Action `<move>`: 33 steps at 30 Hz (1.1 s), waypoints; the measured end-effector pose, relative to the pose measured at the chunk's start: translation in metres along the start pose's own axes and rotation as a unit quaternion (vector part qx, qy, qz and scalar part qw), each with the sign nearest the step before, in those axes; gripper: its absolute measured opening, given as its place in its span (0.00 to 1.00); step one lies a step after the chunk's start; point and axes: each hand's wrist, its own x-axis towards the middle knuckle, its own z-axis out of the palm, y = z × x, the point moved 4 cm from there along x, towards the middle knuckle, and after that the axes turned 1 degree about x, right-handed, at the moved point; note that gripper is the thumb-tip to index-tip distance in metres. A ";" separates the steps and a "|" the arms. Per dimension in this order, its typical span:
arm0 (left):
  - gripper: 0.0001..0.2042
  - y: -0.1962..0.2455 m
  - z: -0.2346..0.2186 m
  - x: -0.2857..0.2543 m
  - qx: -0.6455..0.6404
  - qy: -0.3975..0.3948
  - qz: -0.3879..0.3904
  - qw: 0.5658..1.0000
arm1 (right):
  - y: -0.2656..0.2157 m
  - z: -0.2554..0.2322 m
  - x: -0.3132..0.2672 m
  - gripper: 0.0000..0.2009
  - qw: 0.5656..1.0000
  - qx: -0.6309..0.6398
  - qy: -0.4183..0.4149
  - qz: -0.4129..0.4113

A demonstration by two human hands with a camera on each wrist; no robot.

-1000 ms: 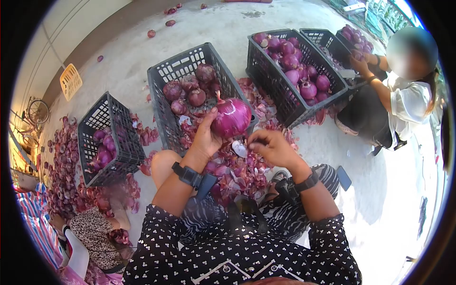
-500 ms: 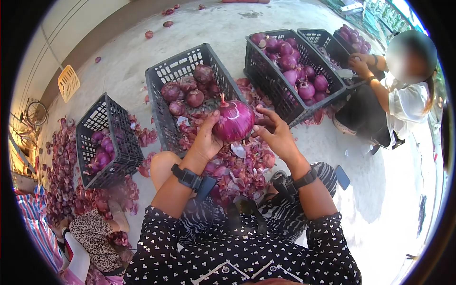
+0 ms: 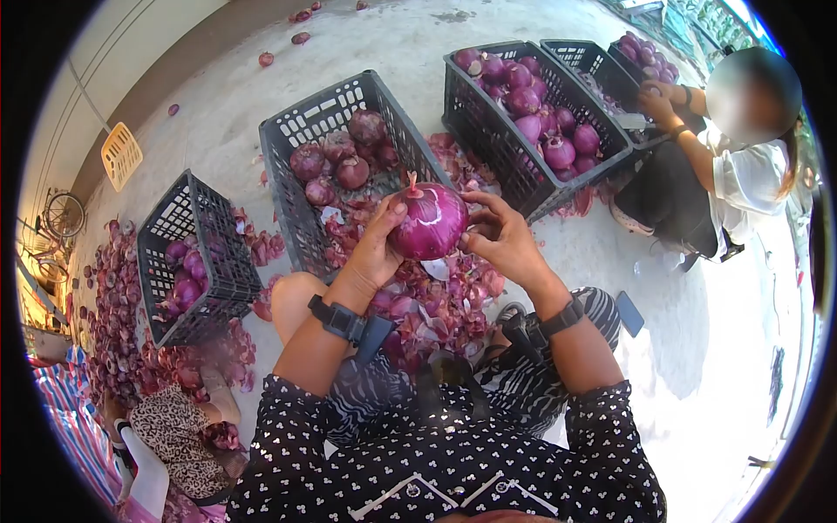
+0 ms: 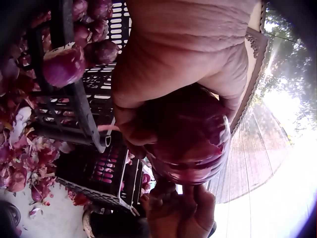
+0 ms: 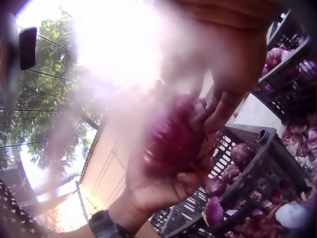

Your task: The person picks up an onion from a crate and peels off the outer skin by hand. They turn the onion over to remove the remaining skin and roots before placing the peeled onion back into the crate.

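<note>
A large red onion [image 3: 427,221] sits near the centre of the head view, held up in the air above a heap of loose purple skins [image 3: 436,301] on the concrete floor [image 3: 218,105]. The left hand [image 3: 377,247] cups it from the left and below, its fingers curled round the bulb and the thumb lying along the top near the stem. The right hand [image 3: 503,240] meets the onion from the right, fingertips bent onto its side; from the left wrist camera the onion [image 4: 190,139] fills the palm, with the other hand's fingers [image 4: 190,215] just under it.

This looks like the peeling step: the bulb already shines smooth, so the outer skin seems mostly off. The next move probably calls for a firm left-hand hold while the right-hand fingertips find and pinch any loose edge of skin.

Behind the onion, in the upper middle of the frame, a dark plastic crate [image 3: 301,144] holds unpeeled onions; a second crate [image 3: 540,187] to the upper right holds glossy peeled ones, and a third crate [image 3: 187,261] lies at the left. Another person [image 3: 741,174] crouches at the upper right edge.

No brand, label or readable writing shows in any view.
</note>
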 end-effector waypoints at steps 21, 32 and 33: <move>0.19 0.000 0.002 -0.002 -0.036 0.042 0.016 0.998 | 0.007 -0.001 0.000 0.11 0.993 0.010 0.112 -0.023; 0.22 0.003 0.003 0.000 0.027 0.043 0.080 0.995 | 0.012 -0.004 0.002 0.07 0.990 -0.085 0.110 -0.037; 0.22 0.005 0.005 0.000 0.050 0.040 0.095 0.993 | 0.012 -0.004 0.002 0.07 0.990 -0.084 0.110 -0.037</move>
